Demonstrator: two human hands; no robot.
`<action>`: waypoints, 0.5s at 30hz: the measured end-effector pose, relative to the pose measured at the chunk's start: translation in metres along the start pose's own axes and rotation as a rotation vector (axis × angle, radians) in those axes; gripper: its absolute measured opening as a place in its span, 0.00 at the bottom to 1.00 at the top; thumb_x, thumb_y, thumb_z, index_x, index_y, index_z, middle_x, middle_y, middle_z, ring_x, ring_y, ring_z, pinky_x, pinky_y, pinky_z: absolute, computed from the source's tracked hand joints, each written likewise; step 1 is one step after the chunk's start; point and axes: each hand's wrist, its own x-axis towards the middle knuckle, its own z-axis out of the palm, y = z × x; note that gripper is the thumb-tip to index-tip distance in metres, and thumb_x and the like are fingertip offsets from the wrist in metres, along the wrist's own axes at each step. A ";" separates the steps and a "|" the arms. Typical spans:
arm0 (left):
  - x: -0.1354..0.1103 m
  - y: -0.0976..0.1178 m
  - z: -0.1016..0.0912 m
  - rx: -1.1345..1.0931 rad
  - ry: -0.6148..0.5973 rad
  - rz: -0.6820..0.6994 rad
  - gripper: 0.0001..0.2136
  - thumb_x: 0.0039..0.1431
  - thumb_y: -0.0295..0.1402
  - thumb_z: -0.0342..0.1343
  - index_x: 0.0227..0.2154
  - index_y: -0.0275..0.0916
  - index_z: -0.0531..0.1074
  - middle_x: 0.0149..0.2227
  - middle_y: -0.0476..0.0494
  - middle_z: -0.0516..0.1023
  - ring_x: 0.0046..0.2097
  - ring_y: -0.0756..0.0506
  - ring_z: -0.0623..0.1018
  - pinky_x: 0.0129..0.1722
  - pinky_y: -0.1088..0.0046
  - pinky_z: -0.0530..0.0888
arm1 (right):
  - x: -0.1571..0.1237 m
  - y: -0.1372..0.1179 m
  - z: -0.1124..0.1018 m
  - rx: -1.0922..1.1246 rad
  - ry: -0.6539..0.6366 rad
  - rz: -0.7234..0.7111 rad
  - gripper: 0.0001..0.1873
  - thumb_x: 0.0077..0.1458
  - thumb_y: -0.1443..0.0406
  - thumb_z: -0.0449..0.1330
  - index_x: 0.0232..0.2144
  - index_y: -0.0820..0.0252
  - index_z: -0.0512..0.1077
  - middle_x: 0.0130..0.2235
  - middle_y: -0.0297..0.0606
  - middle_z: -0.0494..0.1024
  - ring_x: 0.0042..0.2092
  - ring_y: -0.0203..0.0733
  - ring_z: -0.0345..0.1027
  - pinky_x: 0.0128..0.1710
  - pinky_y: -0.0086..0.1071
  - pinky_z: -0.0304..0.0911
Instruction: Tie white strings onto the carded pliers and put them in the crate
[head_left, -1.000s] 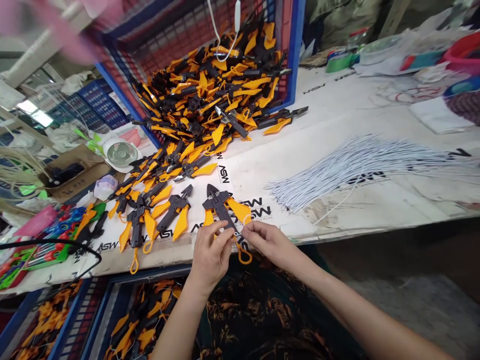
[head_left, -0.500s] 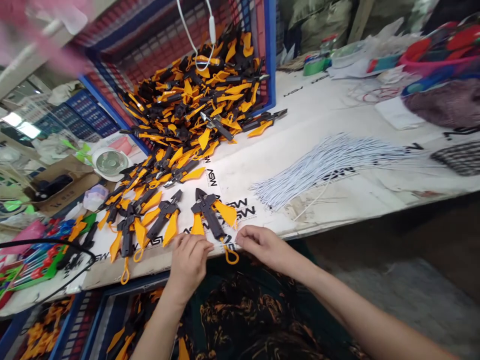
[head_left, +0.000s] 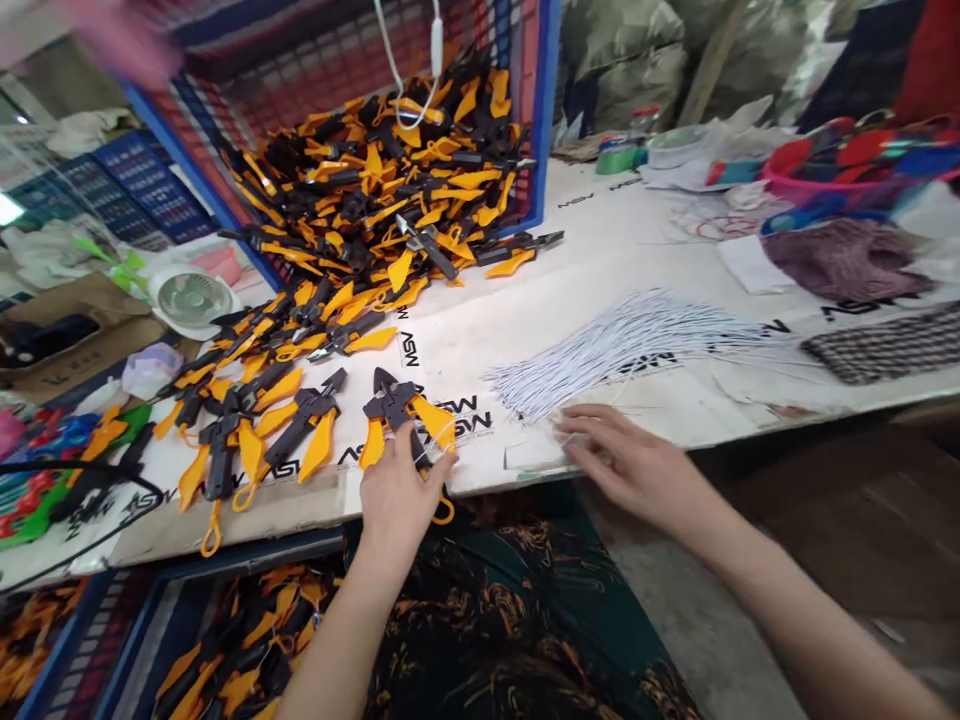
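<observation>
My left hand (head_left: 400, 485) is closed on the handles of black-and-orange pliers (head_left: 395, 411) lying near the table's front edge; an orange loop (head_left: 442, 512) hangs from them. My right hand (head_left: 628, 461) lies on the table with fingers stretched out, its fingertips at the near end of a bundle of white cords (head_left: 622, 342). More pliers (head_left: 247, 440) lie in a row to the left of my left hand.
A blue crate (head_left: 546, 110) tipped on its side spills a large heap of pliers (head_left: 390, 190) onto the table. A small fan (head_left: 191, 300) stands at left. Bins of pliers (head_left: 232, 640) sit below the table. Cloths and a pink basin (head_left: 840, 160) are at back right.
My right hand left the pliers and moved right to the white cords. My left hand stayed on the pliers. The view shifted rightward.
</observation>
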 end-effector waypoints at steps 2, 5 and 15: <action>-0.001 0.005 0.004 0.077 0.014 0.000 0.31 0.58 0.47 0.58 0.61 0.38 0.62 0.46 0.30 0.79 0.43 0.34 0.80 0.43 0.58 0.74 | -0.005 0.023 -0.003 -0.161 -0.001 -0.076 0.20 0.62 0.52 0.54 0.48 0.55 0.75 0.53 0.46 0.76 0.52 0.55 0.71 0.50 0.48 0.67; -0.008 -0.006 0.002 0.079 0.006 0.005 0.29 0.60 0.41 0.56 0.63 0.38 0.61 0.46 0.31 0.79 0.43 0.34 0.80 0.45 0.56 0.74 | -0.013 0.038 0.002 -0.161 0.007 -0.191 0.24 0.61 0.48 0.54 0.50 0.55 0.76 0.51 0.46 0.78 0.52 0.55 0.71 0.53 0.49 0.66; -0.182 -0.183 -0.024 -0.052 0.384 -0.387 0.26 0.53 0.45 0.54 0.53 0.39 0.67 0.50 0.33 0.76 0.51 0.31 0.77 0.50 0.53 0.75 | -0.027 0.071 0.011 0.069 0.016 -0.048 0.25 0.54 0.37 0.54 0.33 0.45 0.80 0.42 0.44 0.81 0.45 0.49 0.75 0.51 0.45 0.67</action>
